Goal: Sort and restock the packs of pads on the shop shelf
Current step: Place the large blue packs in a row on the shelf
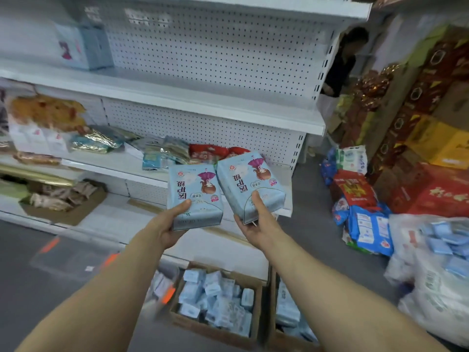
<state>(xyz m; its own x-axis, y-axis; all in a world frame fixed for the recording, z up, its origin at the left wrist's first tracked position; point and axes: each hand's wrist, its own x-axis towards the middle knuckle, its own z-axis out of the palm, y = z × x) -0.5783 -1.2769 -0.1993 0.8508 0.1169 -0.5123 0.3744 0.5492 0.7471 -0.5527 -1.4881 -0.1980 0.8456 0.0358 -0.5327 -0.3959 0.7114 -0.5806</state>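
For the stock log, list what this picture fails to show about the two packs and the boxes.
Head view only.
- Left pack and right pack: small print too small, upside down.
- Their backs: turned away; left hand and right hand cover the near ends.
- Cardboard box: labels on its small packs blurred.
- Second box: partly behind the right forearm, cut by the bottom edge.

Bright, even light; blurred, warped edges.

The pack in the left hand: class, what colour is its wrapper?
Pale blue, with a purple and brown printed figure; the pack shows best in the head view.
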